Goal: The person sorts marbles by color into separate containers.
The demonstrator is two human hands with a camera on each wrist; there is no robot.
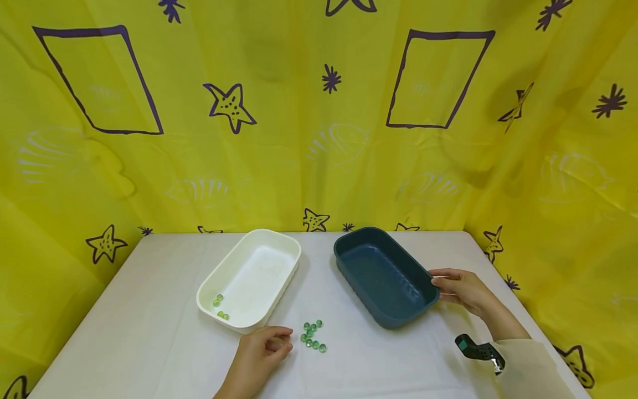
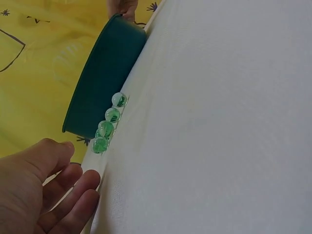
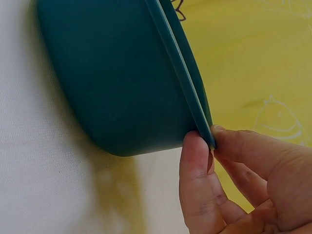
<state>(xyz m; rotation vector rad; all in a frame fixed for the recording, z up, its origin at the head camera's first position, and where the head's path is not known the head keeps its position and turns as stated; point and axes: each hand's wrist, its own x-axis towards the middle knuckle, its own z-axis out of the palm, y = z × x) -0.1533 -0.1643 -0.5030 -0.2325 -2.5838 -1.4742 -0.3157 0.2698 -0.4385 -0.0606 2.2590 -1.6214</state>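
Observation:
A dark teal tray stands on the right, and my right hand pinches its right corner by the rim. The right wrist view shows thumb and fingers on either side of that rim. My left hand is low over the cloth, its fingers loosely bent with nothing visible between them. Just to its right lies a cluster of several green glass marbles; the fingers are apart from them. Behind the left hand stands a white tray with several yellow-green marbles in its near left end.
A white cloth covers the table. Yellow curtains with purple starfish and fish drawings hang at the back and both sides. A black wrist device sits by the right sleeve.

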